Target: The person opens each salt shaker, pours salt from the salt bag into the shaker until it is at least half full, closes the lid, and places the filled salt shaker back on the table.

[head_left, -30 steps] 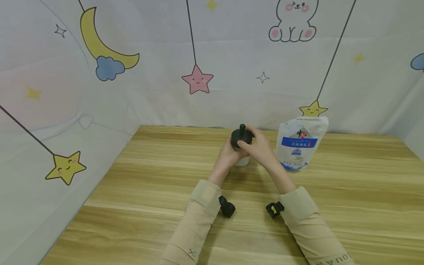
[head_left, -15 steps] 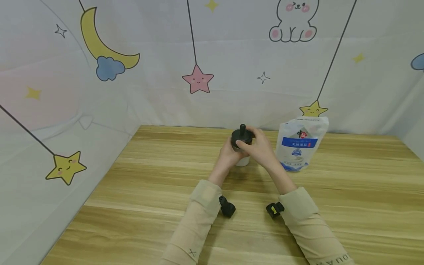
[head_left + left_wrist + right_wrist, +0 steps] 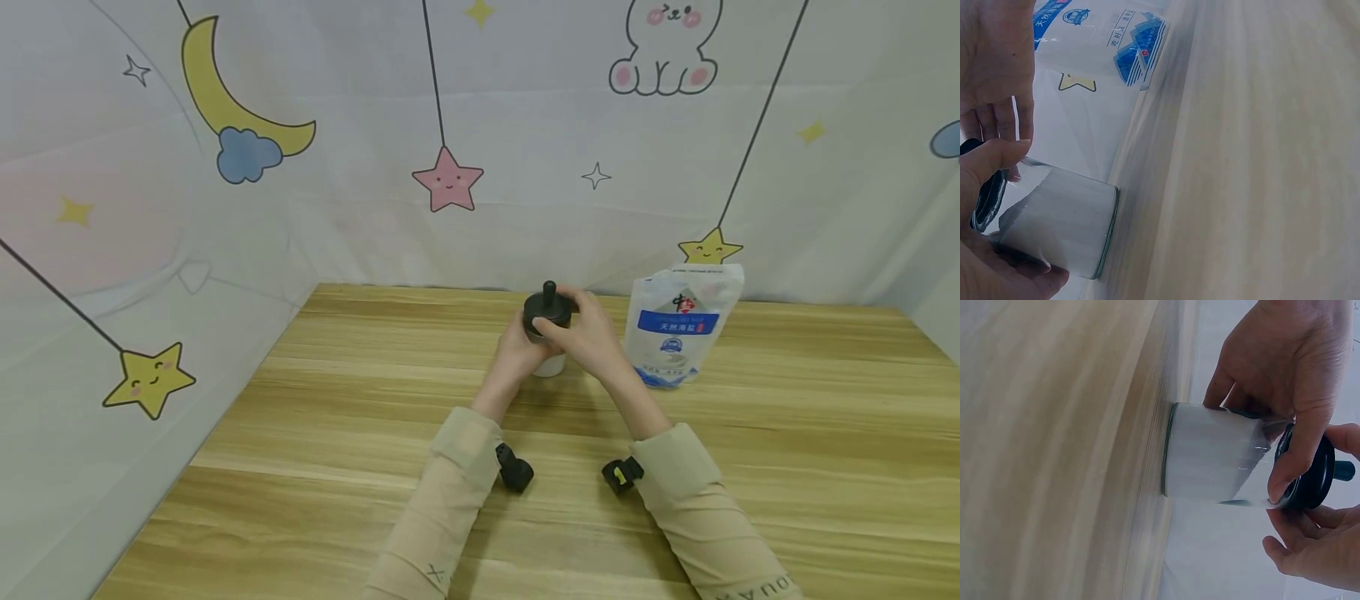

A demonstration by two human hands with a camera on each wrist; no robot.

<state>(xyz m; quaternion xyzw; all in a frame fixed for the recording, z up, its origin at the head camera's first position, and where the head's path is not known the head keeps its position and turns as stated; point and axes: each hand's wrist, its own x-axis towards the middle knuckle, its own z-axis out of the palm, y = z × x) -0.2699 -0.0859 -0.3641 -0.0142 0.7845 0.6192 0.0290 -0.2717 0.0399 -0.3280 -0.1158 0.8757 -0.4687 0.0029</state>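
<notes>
A clear glass jar (image 3: 1210,456) stands upright and holds white, powdery contents. Its black lid (image 3: 547,312) has a narrow upright knob on top. My left hand (image 3: 519,350) grips the jar from the left, thumb across the neck by the lid's rim and fingers round the glass. On the right side, my right hand (image 3: 592,337) holds the lid, with its thumb at the front and fingers behind. In the right wrist view the lid sits at the jar's mouth. Whether the base touches the wooden table (image 3: 360,400) is hard to tell.
A white and blue stand-up pouch (image 3: 675,329) with printed labels stands just right of the right hand. Behind the table hangs a pale cloth (image 3: 525,225) with stars and a moon. Small black devices (image 3: 514,471) are at both wrists.
The right thumb has shifted slightly left along the front of the lid. The jar, the left hand and the pouch stay where they were.
</notes>
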